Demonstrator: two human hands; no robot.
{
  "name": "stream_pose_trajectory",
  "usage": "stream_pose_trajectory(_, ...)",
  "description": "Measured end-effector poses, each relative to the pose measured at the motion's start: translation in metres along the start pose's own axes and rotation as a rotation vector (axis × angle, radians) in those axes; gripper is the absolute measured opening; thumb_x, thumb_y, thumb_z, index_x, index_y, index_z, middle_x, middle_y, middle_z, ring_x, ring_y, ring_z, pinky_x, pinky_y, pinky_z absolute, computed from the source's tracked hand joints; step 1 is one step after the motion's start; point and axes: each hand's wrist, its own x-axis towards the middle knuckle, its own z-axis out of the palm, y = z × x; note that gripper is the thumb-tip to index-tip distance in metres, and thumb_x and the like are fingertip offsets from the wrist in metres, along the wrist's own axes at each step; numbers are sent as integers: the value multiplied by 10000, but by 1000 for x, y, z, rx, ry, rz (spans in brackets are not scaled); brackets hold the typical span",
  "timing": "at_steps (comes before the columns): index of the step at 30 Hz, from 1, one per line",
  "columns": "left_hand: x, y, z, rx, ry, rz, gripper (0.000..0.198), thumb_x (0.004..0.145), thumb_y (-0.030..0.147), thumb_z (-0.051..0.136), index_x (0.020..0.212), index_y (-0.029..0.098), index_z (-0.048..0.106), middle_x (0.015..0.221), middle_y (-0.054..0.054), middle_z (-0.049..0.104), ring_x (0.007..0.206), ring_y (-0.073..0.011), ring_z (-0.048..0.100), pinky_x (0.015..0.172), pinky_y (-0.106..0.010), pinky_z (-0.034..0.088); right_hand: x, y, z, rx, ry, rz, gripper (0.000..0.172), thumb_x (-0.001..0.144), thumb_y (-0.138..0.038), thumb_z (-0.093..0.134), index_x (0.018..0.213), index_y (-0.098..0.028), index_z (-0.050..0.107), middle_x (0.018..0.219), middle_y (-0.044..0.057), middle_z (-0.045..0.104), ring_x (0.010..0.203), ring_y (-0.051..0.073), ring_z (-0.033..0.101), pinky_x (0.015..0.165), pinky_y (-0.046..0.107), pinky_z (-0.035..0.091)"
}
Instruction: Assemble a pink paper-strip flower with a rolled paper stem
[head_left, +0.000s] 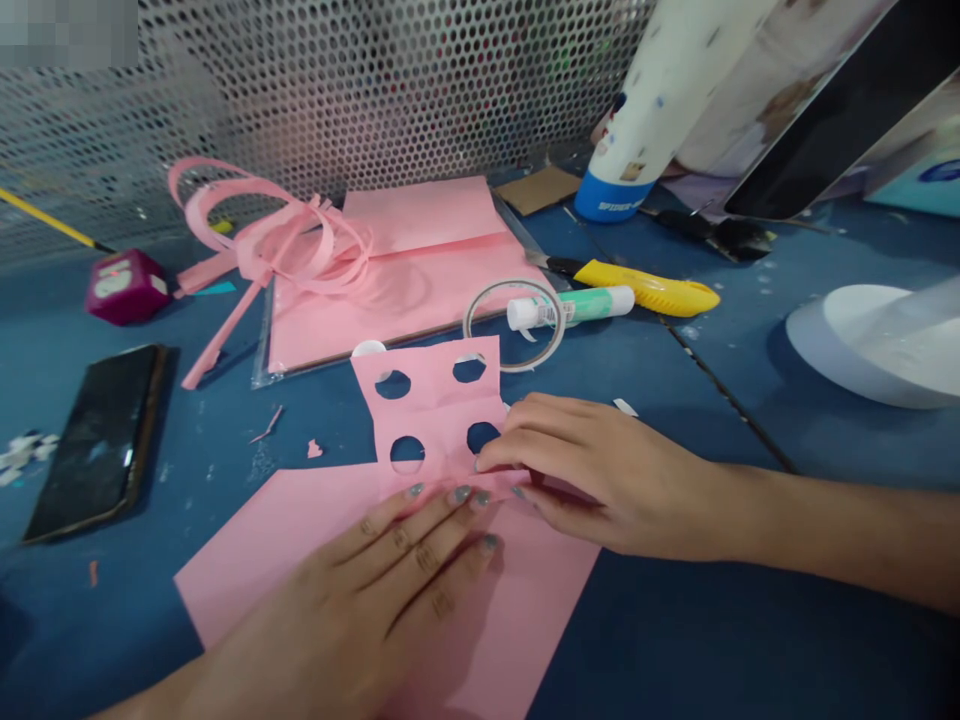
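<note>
Beyond our spread left hand (397, 575), our creased pink paper panel (439, 405) is holed four times but not yet flat; whether our right hand (600, 475) pinches it, we can't tell.

Pink against blue

The sheet (262, 540) under the left hand (405, 590) and the holed piece (439, 402) at the fingertips of the right hand (607, 475) are plain pink, on a dark-blue tabletop (720, 630) with pale specks. Nails (461, 494) on both hands are grey-teal; small brown line patterns mark the left fingers (426, 556). Beyond the hands, the curled strips (253, 248) are pink, the glue stick (600, 303) white and mint green, the cutter (652, 288) yellow and black.
</note>
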Motion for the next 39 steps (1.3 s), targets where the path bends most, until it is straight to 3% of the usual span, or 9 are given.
stream_pose_trajectory(6, -5, 4, 4, -10, -5, -20, 575, 989, 373, 481, 1526, 171, 434, 1593, -66, 429, 1440, -224, 443, 1173, -330, 369, -1, 1, 1, -35, 0, -4, 201, 968, -134, 478, 1089, -158, 637, 964, 71, 639, 865, 177, 557, 792, 304, 459)
stream_pose_trajectory(11, -22, 10, 9, -42, -9, -124, 558, 994, 291, 439, 1546, 210, 411, 1589, -57, 445, 1441, -222, 454, 1176, -338, 393, 0, 2, 3, -53, 9, -40, 205, 971, -121, 479, 1085, -153, 647, 939, 63, 633, 823, 165, 532, 783, 291, 447)
stream_pose_trajectory(19, -41, 3, -9, -65, -67, -154, 624, 956, 251, 446, 1571, 193, 355, 1598, -76, 408, 1476, -250, 401, 1224, -365, 321, 1, 1, 1, -49, 0, -37, 220, 982, -138, 471, 1119, -176, 639, 951, 65, 659, 844, 166, 583, 787, 295, 476)
stream_pose_trajectory(21, -40, 3, -11, -69, -76, -152, 628, 953, 262, 450, 1570, 189, 355, 1597, -86, 408, 1477, -255, 396, 1224, -368, 314, 0, -1, 0, -101, 24, -56, 232, 980, -150, 479, 1142, -166, 644, 1011, 86, 679, 901, 180, 602, 811, 308, 493)
stream_pose_trajectory(24, -38, 8, -8, -66, -96, -155, 625, 963, 300, 450, 1573, 217, 347, 1606, -82, 401, 1479, -256, 392, 1214, -370, 326, -2, -5, 0, -238, 59, -234, 321, 1008, -221, 484, 1291, -143, 616, 1259, 110, 681, 1187, 216, 584, 971, 364, 474)
stream_pose_trajectory(27, -36, 17, 1, -44, -101, -170, 653, 959, 383, 460, 1578, 217, 337, 1619, -103, 382, 1482, -286, 386, 1203, -414, 344, -4, -6, 3, -326, -50, -378, 501, 1039, -390, 470, 1463, -126, 504, 1467, 81, 583, 1400, 199, 470, 1117, 383, 399)
stream_pose_trajectory(30, -36, 24, 6, 0, -87, -188, 681, 937, 389, 487, 1575, 196, 347, 1609, -129, 398, 1477, -315, 389, 1194, -455, 358, -5, -4, 6, -316, -143, -339, 621, 1025, -464, 478, 1527, -104, 418, 1542, 92, 504, 1442, 213, 438, 1150, 415, 386)
stream_pose_trajectory(34, -40, 24, 3, 10, -87, -178, 687, 940, 471, 471, 1561, 192, 381, 1591, -137, 426, 1445, -334, 436, 1164, -472, 396, -5, -2, 5, -328, -146, -300, 532, 1048, -404, 444, 1503, -128, 464, 1537, 89, 511, 1422, 222, 469, 1124, 428, 409)
stream_pose_trajectory(39, -50, 19, -6, 11, -59, -188, 715, 952, 589, 448, 1521, 155, 445, 1526, -163, 510, 1385, -342, 507, 1143, -466, 391, -6, -5, 2, -336, -68, -285, 443, 1055, -381, 457, 1412, -146, 573, 1428, 91, 623, 1365, 222, 535, 1068, 403, 451)
